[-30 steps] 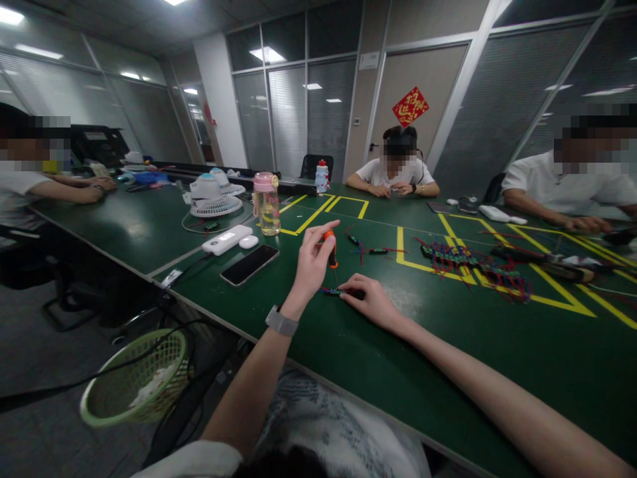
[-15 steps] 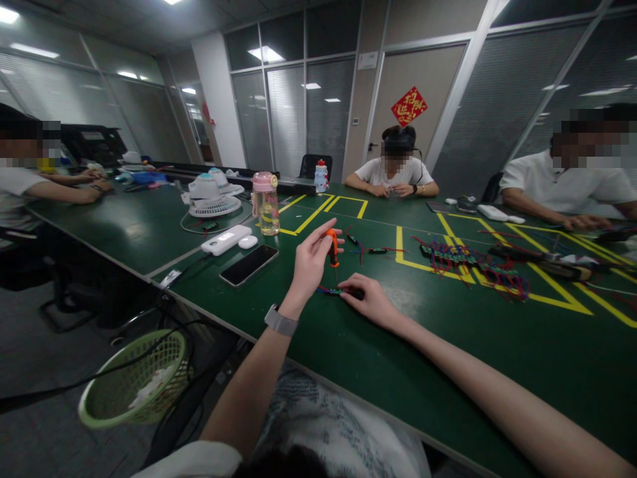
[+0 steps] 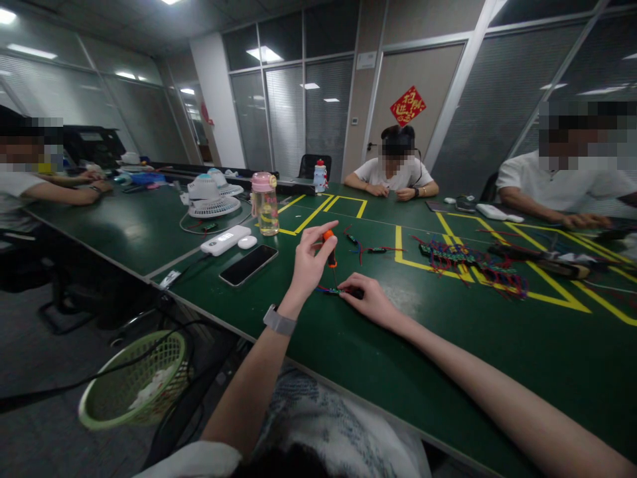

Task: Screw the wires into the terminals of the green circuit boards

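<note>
My left hand (image 3: 309, 260) has its fingers and thumb around the orange-and-black handle of a screwdriver (image 3: 329, 251). The screwdriver stands nearly upright, its thin shaft pointing down at a small green circuit board (image 3: 334, 291) with red and blue wires. Flat on the table, my right hand (image 3: 365, 297) pinches the right end of that board and partly covers it. Just beyond my hands lie two more small wired boards, one a green board (image 3: 377, 250) with red leads and one a dark board (image 3: 351, 237) with red and blue leads.
A phone (image 3: 248, 265), a white power bank (image 3: 225, 240) and a pink-lidded bottle (image 3: 265, 202) stand left of my hands. A pile of wired boards (image 3: 462, 260) lies right, across yellow tape. White fans (image 3: 213, 199) are farther left. Several people sit around the green table (image 3: 428, 358).
My left thumb and fingers have shifted on the screwdriver handle, and the thumb now lies across its near side. My right hand and the board stay in place.
</note>
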{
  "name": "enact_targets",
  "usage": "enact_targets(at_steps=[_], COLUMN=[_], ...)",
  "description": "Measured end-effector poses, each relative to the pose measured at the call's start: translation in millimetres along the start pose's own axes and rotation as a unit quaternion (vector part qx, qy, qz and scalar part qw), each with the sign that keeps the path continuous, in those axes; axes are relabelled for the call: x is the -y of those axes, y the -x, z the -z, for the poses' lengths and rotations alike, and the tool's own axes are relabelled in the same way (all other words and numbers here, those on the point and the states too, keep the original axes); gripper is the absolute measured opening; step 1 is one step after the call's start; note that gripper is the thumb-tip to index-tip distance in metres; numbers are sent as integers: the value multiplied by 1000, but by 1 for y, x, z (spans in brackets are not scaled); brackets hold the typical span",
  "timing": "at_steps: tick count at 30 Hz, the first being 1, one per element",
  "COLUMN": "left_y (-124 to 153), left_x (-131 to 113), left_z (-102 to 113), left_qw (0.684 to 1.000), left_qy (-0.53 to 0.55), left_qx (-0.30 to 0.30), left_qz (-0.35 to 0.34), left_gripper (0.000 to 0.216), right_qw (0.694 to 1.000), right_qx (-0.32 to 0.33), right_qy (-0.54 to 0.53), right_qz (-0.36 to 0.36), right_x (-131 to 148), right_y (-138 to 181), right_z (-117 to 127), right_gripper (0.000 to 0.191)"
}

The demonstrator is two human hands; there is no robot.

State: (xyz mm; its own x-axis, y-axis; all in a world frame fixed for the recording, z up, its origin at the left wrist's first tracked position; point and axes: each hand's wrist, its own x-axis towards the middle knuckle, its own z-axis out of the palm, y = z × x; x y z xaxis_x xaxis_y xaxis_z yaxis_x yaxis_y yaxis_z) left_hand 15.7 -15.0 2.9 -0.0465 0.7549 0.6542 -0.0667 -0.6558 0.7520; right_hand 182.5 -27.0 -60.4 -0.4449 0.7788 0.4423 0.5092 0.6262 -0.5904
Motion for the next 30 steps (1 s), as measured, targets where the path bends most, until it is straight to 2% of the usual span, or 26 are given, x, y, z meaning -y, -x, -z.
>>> enact_targets(at_steps=[4,8,13,19,24,28,30], left_y=[0,1,3,2,2,2,1], left_x=[0,-4,-7,-6,-4,-3,-2], left_z=[0,-1,-4,-2,-2,-1,0], left_qw=[997,1000,995,999,997,1000,999], left_qy=[65,-24,65,-33,61,-11,-24], left_qx=[32,0,66,12,40,-29,-40], left_qz=[23,-11,21,-12,33,-3,-13], left_gripper=[35,32,37,33,37,33,29], right_qw=[1000,1000,1000,1000,999,999,998], right_qx=[1,4,-6,-4,-25,-36,-33], right_qy=[2,6,19,20,28,36,45], right_qz=[4,3,7,2,-6,-6,8], right_x=[0,1,0,0,4,5,4], right_y=[0,0,0,0,1,2,2], right_z=[0,0,-1,-1,0,1,1], right_gripper=[11,12,15,15,13,9,9])
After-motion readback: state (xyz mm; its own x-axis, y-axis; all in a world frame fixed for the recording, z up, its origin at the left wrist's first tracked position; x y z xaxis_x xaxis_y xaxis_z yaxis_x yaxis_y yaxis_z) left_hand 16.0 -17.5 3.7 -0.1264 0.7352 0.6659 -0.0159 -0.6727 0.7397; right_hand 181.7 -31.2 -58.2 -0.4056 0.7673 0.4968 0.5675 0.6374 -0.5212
